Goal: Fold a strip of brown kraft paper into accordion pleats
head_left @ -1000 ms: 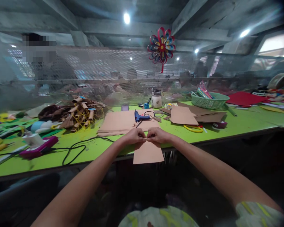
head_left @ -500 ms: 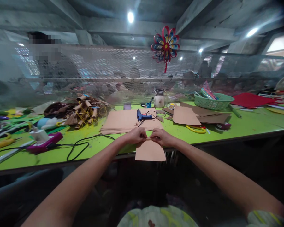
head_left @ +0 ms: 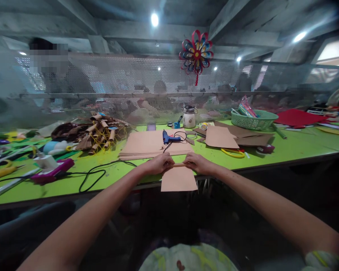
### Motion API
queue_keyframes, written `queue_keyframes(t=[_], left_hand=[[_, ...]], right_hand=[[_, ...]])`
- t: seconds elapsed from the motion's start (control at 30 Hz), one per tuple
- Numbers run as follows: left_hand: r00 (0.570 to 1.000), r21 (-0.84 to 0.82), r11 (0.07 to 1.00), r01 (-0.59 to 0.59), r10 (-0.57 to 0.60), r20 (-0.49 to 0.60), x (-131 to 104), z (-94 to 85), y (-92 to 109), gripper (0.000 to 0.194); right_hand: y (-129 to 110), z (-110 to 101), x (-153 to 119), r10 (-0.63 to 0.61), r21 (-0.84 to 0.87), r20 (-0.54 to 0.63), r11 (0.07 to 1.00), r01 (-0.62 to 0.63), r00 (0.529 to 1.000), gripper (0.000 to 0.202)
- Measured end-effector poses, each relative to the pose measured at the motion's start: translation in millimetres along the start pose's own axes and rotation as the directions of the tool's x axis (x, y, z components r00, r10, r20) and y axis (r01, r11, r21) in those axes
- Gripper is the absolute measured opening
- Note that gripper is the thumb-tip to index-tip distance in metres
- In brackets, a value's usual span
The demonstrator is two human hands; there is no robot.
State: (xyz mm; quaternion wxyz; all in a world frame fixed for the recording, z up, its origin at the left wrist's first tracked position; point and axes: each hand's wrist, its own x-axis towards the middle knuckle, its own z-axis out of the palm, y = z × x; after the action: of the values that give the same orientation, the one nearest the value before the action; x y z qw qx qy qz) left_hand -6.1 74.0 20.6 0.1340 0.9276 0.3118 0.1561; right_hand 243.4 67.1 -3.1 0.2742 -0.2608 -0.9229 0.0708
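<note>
Left grip [head_left: 164, 163] and right grip [head_left: 198, 164], now farther apart, pinch the brown paper sheet [head_left: 179, 180], its rolled edge [head_left: 179, 165] showing between them.

Cannot see either top corner of the paper [head_left: 179, 181], covered by left hand [head_left: 159, 163] and right hand [head_left: 199, 164]. Cannot make out the blurred people [head_left: 159, 89] behind the mesh screen [head_left: 110, 71]. Cannot follow the sleeve [head_left: 320, 260] past the bottom edge.
</note>
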Motion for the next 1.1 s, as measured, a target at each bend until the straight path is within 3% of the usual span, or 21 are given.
queue_keyframes(t=[0.13,0.33,0.47,0.57,0.7,0.97,1.1], left_hand=[[1.000,0.012,1.000,-0.004,0.004,0.024,-1,-2.2,1,0.020],[0.999,0.069,0.997,-0.039,0.039,0.003,1,-0.8,4,0.016],[0.998,0.171,0.985,-0.030,0.040,-0.056,6,5.0,9,0.012],[0.997,0.196,0.980,-0.025,0.038,-0.063,8,5.4,12,0.012],[0.998,0.148,0.987,-0.060,0.059,0.014,8,0.2,9,0.012],[0.997,0.080,0.995,-0.055,0.050,0.062,-2,-8.1,9,0.017],[0.991,0.147,0.980,-0.133,0.131,0.028,-11,-7.9,18,0.016]], right_hand=[[-1,-4,-4,0.028,-0.015,-0.001,0.999,-0.028,1.000,0.013],[-11,-8,10,0.120,-0.052,0.103,0.992,-0.115,0.987,0.009],[-14,3,18,0.201,-0.148,0.014,0.969,-0.197,0.979,0.016],[-11,9,18,0.180,-0.139,0.006,0.974,-0.177,0.984,0.009],[-3,7,12,0.130,-0.093,0.040,0.988,-0.125,0.991,0.003],[-2,4,-1,0.092,-0.041,0.024,0.995,-0.091,0.996,0.009],[-13,1,-2,0.056,-0.150,0.031,0.987,-0.051,0.998,0.011]])
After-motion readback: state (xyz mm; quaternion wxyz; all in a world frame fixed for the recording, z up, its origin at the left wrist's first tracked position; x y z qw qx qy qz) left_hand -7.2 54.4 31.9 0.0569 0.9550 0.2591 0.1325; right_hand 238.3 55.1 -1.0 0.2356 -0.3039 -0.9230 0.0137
